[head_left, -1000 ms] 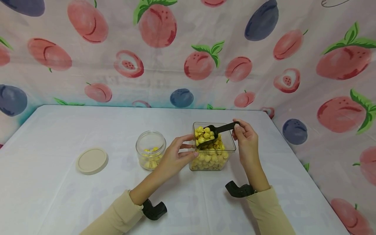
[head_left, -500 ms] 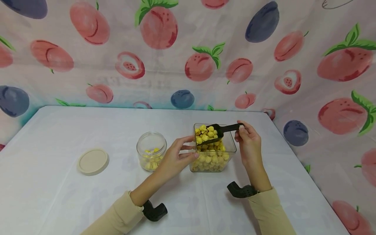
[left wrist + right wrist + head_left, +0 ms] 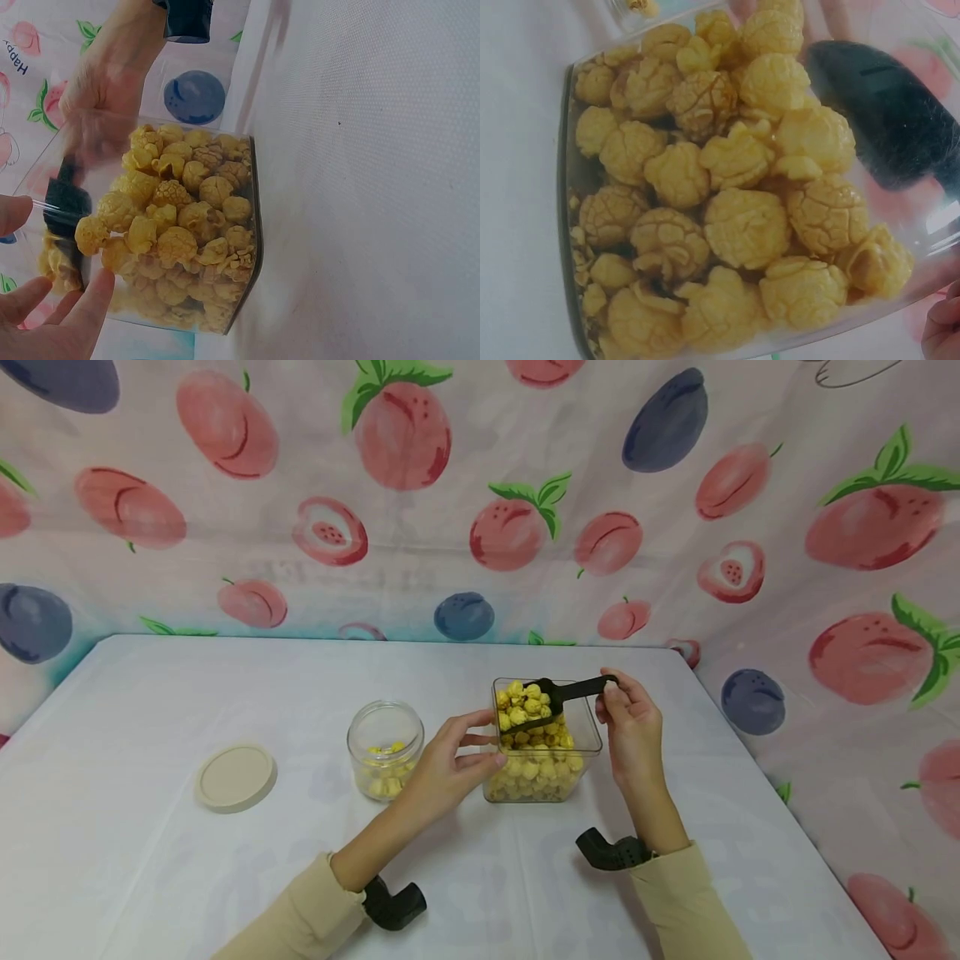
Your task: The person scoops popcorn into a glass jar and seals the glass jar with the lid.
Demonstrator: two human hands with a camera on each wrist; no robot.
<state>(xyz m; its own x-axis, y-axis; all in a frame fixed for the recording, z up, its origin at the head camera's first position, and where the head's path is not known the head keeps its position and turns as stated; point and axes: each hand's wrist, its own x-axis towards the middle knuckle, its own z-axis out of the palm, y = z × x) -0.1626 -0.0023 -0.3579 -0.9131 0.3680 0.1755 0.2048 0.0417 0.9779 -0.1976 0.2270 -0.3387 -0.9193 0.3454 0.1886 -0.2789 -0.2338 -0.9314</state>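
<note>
A clear square container (image 3: 587,724) holds yellow popcorn (image 3: 534,778) in its lower part. My left hand (image 3: 448,768) rests spread fingers against its left wall, with the thumb at the front corner. My right hand (image 3: 636,727) pinches the handle end of a black scoop (image 3: 576,690) at the right. The scoop slants down to the left over the container's opening, its bowl heaped with popcorn. In the left wrist view, the scoop (image 3: 67,202) shows through the clear wall. The right wrist view has the popcorn (image 3: 746,225) close up, with the scoop's dark bowl (image 3: 885,112) behind it.
Left of the container stands a round glass jar (image 3: 363,742) without a lid, with a little popcorn at its bottom. A beige round lid (image 3: 236,778) lies farther left on the white tablecloth (image 3: 150,710). Behind hangs a fruit-patterned cloth (image 3: 420,535).
The right hand has raised the loaded scoop slightly and shifted it a little right, then partly back left. The left hand has stayed at the container's wall.
</note>
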